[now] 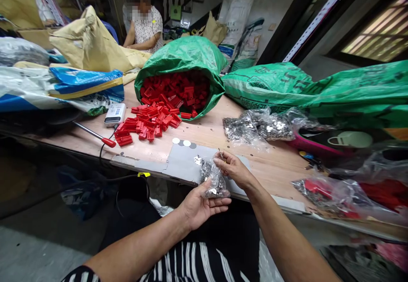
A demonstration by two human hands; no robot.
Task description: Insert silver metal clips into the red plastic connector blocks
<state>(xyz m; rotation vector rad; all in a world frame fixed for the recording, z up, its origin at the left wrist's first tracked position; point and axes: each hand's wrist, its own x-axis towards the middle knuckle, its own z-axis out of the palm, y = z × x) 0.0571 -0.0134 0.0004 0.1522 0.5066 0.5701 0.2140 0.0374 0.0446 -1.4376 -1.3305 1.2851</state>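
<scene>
A clear plastic bag of small shiny metal parts (213, 182) rests in my left hand (199, 207), palm up beneath it, with the thumb against its side. My right hand (234, 169) is closed in a pinch at the bag's upper edge. A thin dark pointed object (220, 152) sticks up from its fingertips; its exact kind is too small to make out. Beside the bag's upper left, a few loose metal parts (198, 160) show over the grey sheet (178, 161) on the table's front edge.
A green sack (188, 50) lies open, red plastic pieces (149, 122) spilling onto the wooden table (204, 132). More bagged metal parts (258, 125) lie at right, near a pink basket (314, 146). A red-handled lever (102, 138) and white device (114, 115) stand left. Another person (145, 27) sits behind.
</scene>
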